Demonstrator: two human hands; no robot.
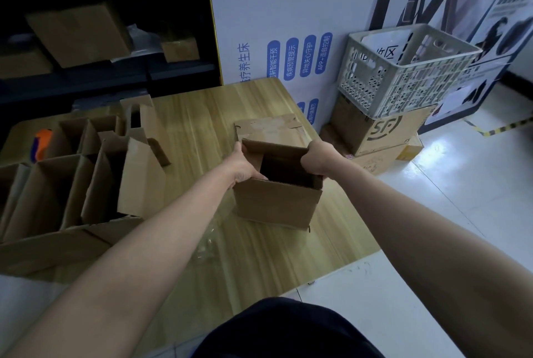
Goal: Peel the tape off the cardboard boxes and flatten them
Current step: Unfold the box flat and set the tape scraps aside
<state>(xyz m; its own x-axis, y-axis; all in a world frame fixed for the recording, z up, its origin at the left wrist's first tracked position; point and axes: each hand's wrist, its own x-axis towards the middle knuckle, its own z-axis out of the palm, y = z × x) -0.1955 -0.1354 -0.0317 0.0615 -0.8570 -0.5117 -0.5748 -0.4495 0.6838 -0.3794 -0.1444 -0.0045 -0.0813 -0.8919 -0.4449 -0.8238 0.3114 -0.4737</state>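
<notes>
At the middle of the table (202,126), the box (277,204) stands upright and open. Your left grip (246,168) and right grip (317,160) each clasp a top edge. Flattening remains, it seems; at nine o'clock, other boxes (72,184) stand unflattened.

Interior of the open box (277,204): dark, contents not determinable. The left hand (245,165) shows its back only, and its fingers are mostly hidden against the box wall. The right hand (318,160) has its fingertips curled over the rim, lost in the shadow inside. The clear crumpled film (210,238) on the table (196,126) is blurred (tape or wrapping, cannot tell), its left part covered by the forearm. The orange-and-blue item (42,144) is largely screened by the divided carton (57,184), which is itself cut by the left edge. Lettering on the paper in the crate (403,69) is partly hidden.
</notes>
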